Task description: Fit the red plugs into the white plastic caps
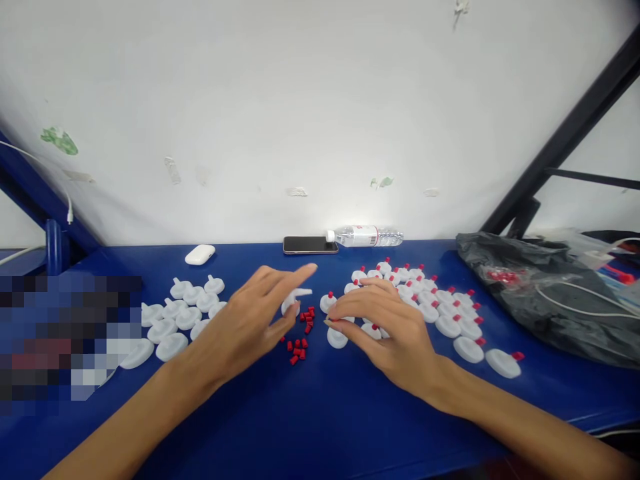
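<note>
Both hands work over a blue table (280, 427), apart from each other, with a gap between their fingertips. The left hand (253, 310) is closed on a white plastic disc with a nozzle (290, 304), gripping it between thumb and fingers; its bare nozzle points to the right, and the forefinger stretches out above it. The right hand (393, 323) is palm down over the near-left edge of the capped group, its thumb and forefinger tips drawn close together. A speck of red shows at those tips — whether it is a cap pinched there or the top of a disc behind cannot be told. Between the hands, and nearer the left one, small red caps (303, 345) lie loose in two little clusters on the tabletop. Beyond the left forearm sit white discs with bare nozzles (188, 318), gathered loosely and partly hidden by the arm and a pixelated patch. On the right, white discs with red caps (448, 325) spread in a larger, closely set group. Along the back, near the wall (300, 100), lie a white earbud case (201, 254), a dark smartphone (310, 245) and a clear plastic bottle (367, 236) on its side, its white cap just beside the phone. A crumpled black plastic bag (525, 300) covers the right end — a clear packet of red pieces (503, 275) and a white cable (575, 289) lie on it.
</note>
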Motion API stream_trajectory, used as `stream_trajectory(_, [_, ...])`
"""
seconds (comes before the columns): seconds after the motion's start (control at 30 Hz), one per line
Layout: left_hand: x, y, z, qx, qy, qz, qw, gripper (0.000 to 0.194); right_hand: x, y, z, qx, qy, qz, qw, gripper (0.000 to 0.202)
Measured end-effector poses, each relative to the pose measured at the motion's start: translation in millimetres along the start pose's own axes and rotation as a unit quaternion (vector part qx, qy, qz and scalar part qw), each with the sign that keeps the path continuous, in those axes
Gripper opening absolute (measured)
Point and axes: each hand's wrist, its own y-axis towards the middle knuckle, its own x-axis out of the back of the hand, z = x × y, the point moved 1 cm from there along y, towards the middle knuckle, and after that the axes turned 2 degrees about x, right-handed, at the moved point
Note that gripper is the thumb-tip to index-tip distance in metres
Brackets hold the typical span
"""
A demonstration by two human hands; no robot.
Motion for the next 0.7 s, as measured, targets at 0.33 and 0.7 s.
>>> stream_trajectory(0.33, [-10.2, -7, -24, -0.023, -0.145, -0.023, 0.989, 0.050, 1, 1, -2, -0.032, 0.029, -0.027, 0.999, 0.016])
stream_trajectory(0.7, [-7.6, -8, -30, 0.083, -0.246, -0.015, 0.966, 0.047, 3, 1, -2, -0.079, 0.098, -0.025, 0.992, 0.018])
